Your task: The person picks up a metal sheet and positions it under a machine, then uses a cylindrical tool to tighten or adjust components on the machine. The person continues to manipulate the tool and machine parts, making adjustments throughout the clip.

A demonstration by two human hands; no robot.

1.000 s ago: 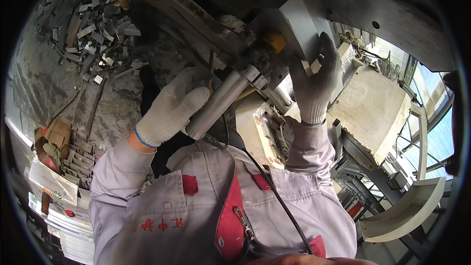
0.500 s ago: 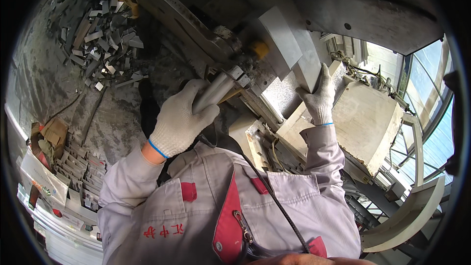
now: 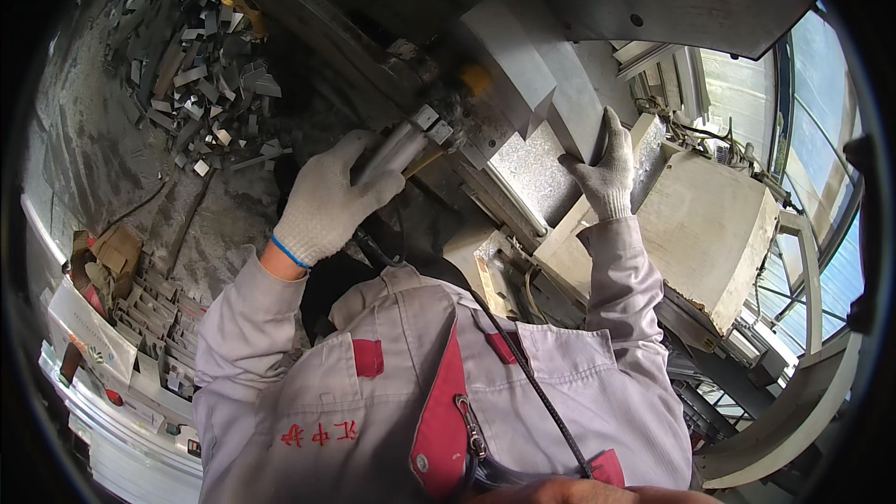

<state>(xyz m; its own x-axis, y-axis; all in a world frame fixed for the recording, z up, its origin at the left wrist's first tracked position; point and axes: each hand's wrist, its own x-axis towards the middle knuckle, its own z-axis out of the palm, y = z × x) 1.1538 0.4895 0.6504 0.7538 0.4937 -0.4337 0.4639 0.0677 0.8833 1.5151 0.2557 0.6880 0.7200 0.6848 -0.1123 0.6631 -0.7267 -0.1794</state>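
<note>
The gloved left hand [image 3: 322,201] now wraps the silver cylinder [image 3: 397,151], apparently gaining a hold, fingertips hidden, as the right hand [image 3: 607,177] spreads thumb from fingers at a metal bar's [image 3: 571,98] end.

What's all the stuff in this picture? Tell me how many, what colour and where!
Tube: 1, silver, middle
Bar: at least 1, silver, upper middle
Yellow parts: 2, yellow, one beyond the tube's top end, one by the scraps
Scraps: too many to count, grey, upper left
Floor: 1, grey, left
Cardboard: 1, brown, left
Stacked pieces: many, grey, lower left
Panel: 1, grey, top right
Block: 1, cream, right
Curved piece: 1, cream, lower right
Windows: several, pale blue, right
Jacket: 1, pale grey and red, bottom
Left grip: 1, white glove, around the tube
Right grip: 1, white glove, beside the bar
</note>
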